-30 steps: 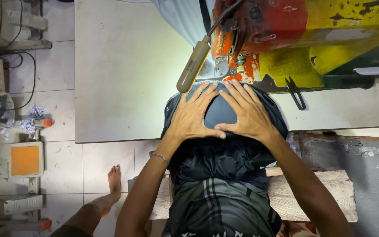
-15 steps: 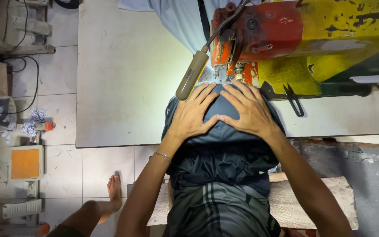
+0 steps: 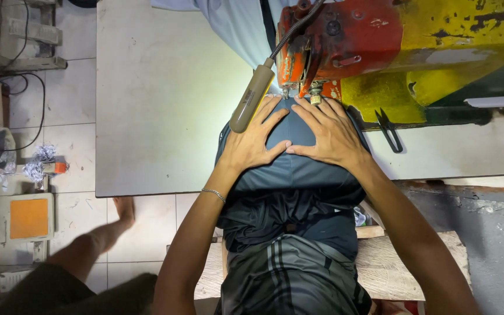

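I have both hands pressed flat on the dark blue-grey cloth (image 3: 290, 169), which lies on the near edge of the pale counter (image 3: 158, 105) and spills off it toward my lap. The step in hand looks like guiding the fabric under the needle of the sewing machine (image 3: 345, 41), the red and yellow one at the far right of the counter.

My left hand (image 3: 255, 140) lies spread on the left part of the cloth, fingers fanned toward the needle area, thumb angled in toward the middle. My right hand (image 3: 331, 131) mirrors it on the right, fingertips just short of the presser foot (image 3: 313, 96). The two thumbs nearly meet at the centre. Neither grip is closed on anything: both are open, palms down, holding the cloth only by pressure.

A small work lamp (image 3: 252, 99) on a flexible neck hangs over the left fingers and throws a bright spot at the needle. A pair of small black snips (image 3: 389, 128) rests on the counter just right of my right hand. Paler blue fabric (image 3: 234, 23) trails off the far side of the machine.

As I judge it, the next move calls for even pressure from both palms, feeding the cloth straight while keeping the fingertips clear of the needle.
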